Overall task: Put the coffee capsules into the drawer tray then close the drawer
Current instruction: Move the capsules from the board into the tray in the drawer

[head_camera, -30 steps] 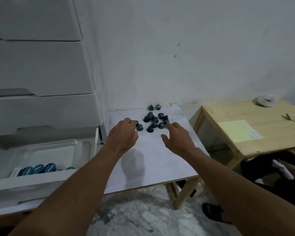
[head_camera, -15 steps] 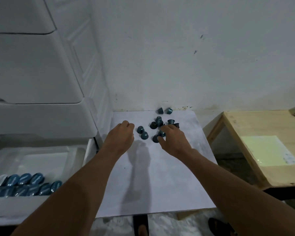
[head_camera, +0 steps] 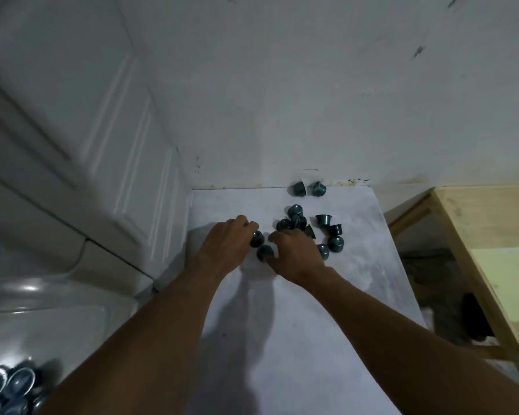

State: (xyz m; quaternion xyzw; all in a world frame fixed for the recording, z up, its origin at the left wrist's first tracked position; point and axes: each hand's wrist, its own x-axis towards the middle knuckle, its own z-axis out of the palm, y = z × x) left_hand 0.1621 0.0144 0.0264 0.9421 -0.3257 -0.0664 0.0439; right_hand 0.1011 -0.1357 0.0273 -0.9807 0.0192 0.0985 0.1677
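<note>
Here dark teal, cup-shaped capsules [head_camera: 336,242] lie scattered on the table [head_camera: 312,324]; left hand [head_camera: 226,245] curls round one, right hand [head_camera: 297,256] pinches another.

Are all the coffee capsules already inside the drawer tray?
No, many coffee capsules lie on the white table, and only some sit in the drawer tray.

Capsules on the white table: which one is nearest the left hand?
The leftmost capsule, at the left hand's fingertips. The next one, just below it, lies by the right hand's thumb; the rest cluster farther right.
</note>
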